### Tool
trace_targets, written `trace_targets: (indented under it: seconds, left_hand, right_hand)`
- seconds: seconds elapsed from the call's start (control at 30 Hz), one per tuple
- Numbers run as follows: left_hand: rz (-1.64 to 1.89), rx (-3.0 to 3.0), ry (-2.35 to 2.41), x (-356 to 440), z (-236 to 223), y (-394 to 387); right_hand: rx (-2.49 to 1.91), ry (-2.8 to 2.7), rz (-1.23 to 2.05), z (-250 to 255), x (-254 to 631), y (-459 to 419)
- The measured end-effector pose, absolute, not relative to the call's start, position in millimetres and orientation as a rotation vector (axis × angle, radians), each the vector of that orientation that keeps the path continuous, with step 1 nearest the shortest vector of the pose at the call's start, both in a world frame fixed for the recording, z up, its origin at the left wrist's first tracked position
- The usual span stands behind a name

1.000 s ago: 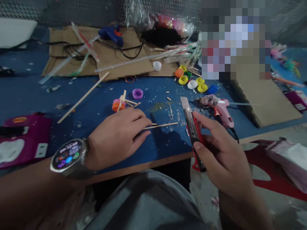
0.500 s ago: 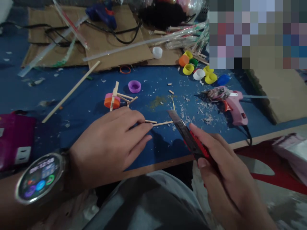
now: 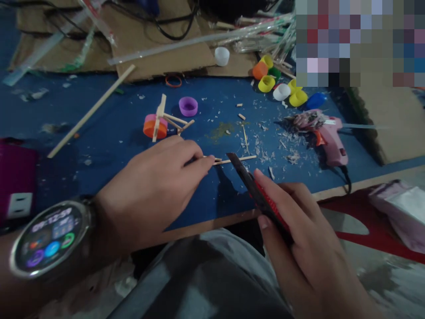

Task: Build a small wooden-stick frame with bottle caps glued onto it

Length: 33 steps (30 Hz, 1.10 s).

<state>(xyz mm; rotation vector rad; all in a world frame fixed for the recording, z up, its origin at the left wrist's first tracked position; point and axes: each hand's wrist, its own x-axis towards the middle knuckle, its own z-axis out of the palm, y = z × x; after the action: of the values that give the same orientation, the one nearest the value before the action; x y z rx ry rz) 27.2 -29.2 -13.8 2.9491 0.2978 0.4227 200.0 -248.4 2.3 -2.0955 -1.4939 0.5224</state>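
My left hand [image 3: 159, 186] is closed, pinching thin wooden sticks [image 3: 245, 158] between thumb and fingers low over the blue table. One stick reaches out to the right; a shorter end shows beside it at the fingertips. In my right hand [image 3: 308, 243] is a snap-off utility knife [image 3: 247, 184] with a red grip, its blade out and pointing up and left. The blade crosses the longer stick in view; whether it touches the wood I cannot tell. Just beyond my left hand lies a small stick assembly [image 3: 160, 110] with an orange and pink bottle cap [image 3: 155, 127] on it.
A purple cap [image 3: 188, 106] lies behind the sticks. Several coloured caps [image 3: 266, 83] cluster near the cardboard [image 3: 162, 57]. A pink glue gun [image 3: 334, 137] rests at the right, among shavings. A long wooden stick [image 3: 93, 110] lies at the left, near a purple box [image 3: 16, 177].
The knife has shifted slightly left, and its blade now overlaps the stick part-way along, with the stick's far end showing beyond it. The view has tilted down a little.
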Motion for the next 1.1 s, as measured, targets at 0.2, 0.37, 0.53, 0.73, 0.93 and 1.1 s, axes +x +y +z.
trace_targets:
  seconds: [0.2, 0.37, 0.53, 0.73, 0.93, 1.1]
  left_hand:
    - [0.238, 2.992, 0.470, 37.2, -15.1, -24.0]
    - [0.219, 3.068, 0.418, 44.3, -14.0, -26.3]
    - [0.253, 3.175, 0.317, 43.1, -11.5, -31.9]
    - [0.191, 3.148, 0.384, 31.5, -0.6, -72.7]
    - [0.354, 2.964, 0.532, 31.0, -14.1, -113.2]
    - [0.494, 2.886, 0.567, 32.6, -19.5, -120.0]
  right_hand:
    - [-2.072, -1.471, 0.465, -1.0, 206.0, -250.9]
    - [-2.010, -1.455, 0.562, 0.3, 210.1, -257.9]
    - [-1.948, -1.416, 0.562, 2.8, 215.2, -270.5]
    - [-1.929, -1.362, 0.669, -2.9, 216.1, -291.6]
    - [-1.921, -1.414, 0.729, -11.3, 213.9, -299.0]
    - [-1.928, -1.454, 0.798, -12.4, 211.4, -299.2]
